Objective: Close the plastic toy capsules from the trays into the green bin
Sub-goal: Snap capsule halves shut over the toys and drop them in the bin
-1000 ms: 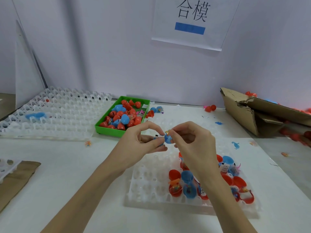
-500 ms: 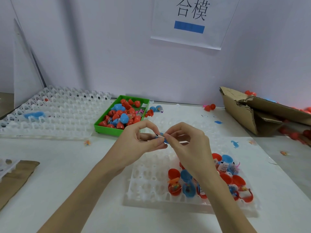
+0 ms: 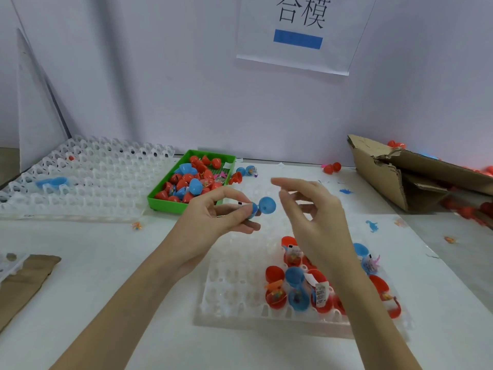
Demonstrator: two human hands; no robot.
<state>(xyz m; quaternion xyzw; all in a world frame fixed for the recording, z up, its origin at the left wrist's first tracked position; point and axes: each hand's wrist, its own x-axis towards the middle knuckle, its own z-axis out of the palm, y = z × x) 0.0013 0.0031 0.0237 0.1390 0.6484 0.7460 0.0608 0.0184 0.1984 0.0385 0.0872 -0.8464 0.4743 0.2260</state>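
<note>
My left hand (image 3: 213, 220) pinches a blue capsule (image 3: 262, 206) whose hinged lid stands open to the right. Just right of it, my right hand (image 3: 312, 220) hovers with relaxed, spread fingers and holds nothing. Below the hands lies a clear plastic tray (image 3: 240, 284) holding several open red and blue capsules (image 3: 293, 289) with small toys inside. The green bin (image 3: 160, 202) sits behind my left hand, filled with several red and blue capsules.
A large clear tray (image 3: 88, 180) lies at the left with one blue piece in it. A torn cardboard box (image 3: 394, 177) stands at the right. Loose capsules (image 3: 332, 168) and small toy bits lie near the wall. Brown paper (image 3: 24, 279) lies at the left edge.
My right hand has let go of the blue capsule and drawn off to the right with fingers spread. The capsule's lid now stands open, held by my left hand alone.
</note>
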